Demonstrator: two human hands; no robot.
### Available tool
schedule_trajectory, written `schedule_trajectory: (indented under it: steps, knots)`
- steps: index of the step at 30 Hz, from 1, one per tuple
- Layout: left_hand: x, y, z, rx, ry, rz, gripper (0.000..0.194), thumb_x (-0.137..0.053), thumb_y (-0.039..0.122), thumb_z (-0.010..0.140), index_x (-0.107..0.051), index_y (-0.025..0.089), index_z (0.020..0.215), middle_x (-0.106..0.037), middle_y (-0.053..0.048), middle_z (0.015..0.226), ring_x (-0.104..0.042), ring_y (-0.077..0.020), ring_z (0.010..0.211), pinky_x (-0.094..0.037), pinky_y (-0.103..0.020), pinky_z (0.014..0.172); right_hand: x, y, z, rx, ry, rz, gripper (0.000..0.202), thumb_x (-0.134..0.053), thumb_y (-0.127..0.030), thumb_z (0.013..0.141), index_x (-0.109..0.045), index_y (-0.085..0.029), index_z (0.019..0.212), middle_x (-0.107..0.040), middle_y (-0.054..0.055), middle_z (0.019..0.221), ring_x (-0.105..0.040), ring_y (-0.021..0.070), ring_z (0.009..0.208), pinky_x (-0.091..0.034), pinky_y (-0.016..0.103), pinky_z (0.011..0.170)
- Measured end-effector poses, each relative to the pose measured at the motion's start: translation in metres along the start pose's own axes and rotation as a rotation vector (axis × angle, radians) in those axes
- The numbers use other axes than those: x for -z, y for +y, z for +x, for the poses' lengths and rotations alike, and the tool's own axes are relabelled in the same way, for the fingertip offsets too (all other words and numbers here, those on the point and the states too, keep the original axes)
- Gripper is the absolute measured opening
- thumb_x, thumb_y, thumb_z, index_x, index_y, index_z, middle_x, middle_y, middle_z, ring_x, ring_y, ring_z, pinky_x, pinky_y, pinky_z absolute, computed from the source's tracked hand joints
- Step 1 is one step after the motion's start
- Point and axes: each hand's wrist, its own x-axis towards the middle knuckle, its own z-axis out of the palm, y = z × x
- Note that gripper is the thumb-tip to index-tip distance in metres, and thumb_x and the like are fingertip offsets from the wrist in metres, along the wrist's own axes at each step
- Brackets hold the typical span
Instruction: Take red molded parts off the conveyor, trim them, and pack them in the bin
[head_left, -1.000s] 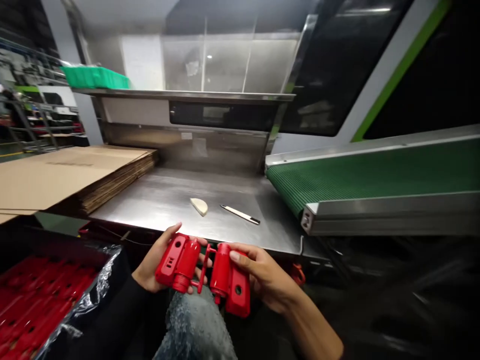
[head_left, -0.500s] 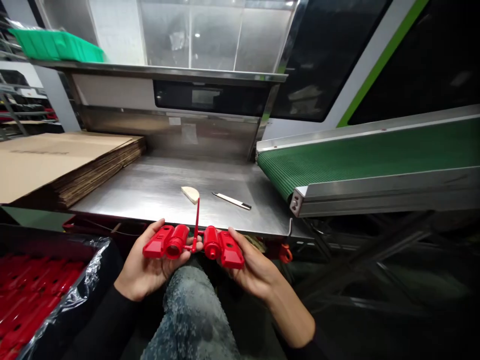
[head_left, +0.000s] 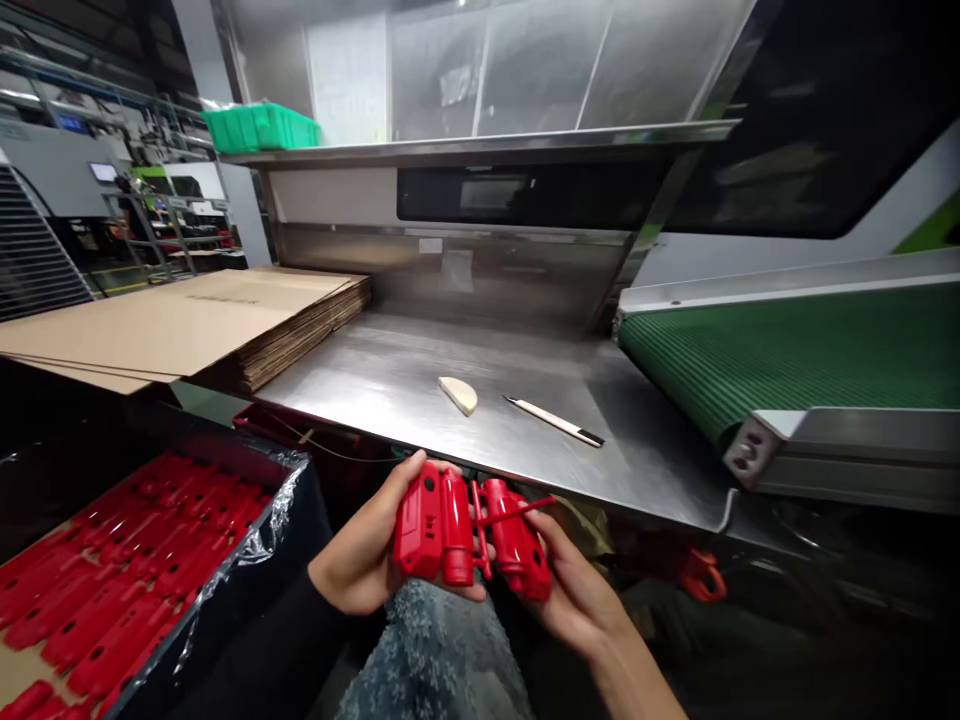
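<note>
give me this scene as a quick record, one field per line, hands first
left hand: holds the left red part
right hand: holds the right red part
metal bench: carries a pale half-round piece and a slim white tool with a black end
bench left: flat cardboard stack
bench right: green conveyor belt
shelf: green bin
lower left: dark box with more red parts

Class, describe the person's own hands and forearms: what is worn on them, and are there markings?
The left hand and right hand are bare, without gloves or visible rings. A dark, plain-looking sleeve reaches the left wrist; the right forearm is uncovered where visible. No markings show.
</note>
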Motion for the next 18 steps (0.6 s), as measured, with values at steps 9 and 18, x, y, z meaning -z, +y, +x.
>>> schedule_trajectory:
  steps: [9,18]
  knots:
    - [0.029,0.007,-0.012,-0.047,-0.156,0.001,0.056,-0.022,0.051,0.099,-0.051,0.012,0.125,-0.061,-0.022,0.112,-0.064,-0.0410,0.098,-0.057,-0.050,0.064,-0.013,-0.006,-0.027,0.113,-0.288,-0.301,0.042,-0.071,-0.023,0.080,-0.062,-0.013,0.119,-0.069,0.014,0.104,-0.067,0.0232,0.088,-0.055,0.037,0.077]
    - [0.048,0.013,-0.016,0.237,-0.136,-0.070,0.059,-0.028,0.064,0.093,-0.053,0.016,0.116,-0.064,-0.019,0.099,-0.069,-0.0366,0.082,-0.057,-0.037,0.050,-0.019,-0.011,-0.047,1.560,-0.366,-1.919,0.047,-0.044,-0.009,0.092,-0.046,-0.015,0.139,-0.053,0.009,0.138,-0.042,0.0241,0.132,-0.028,0.040,0.114]
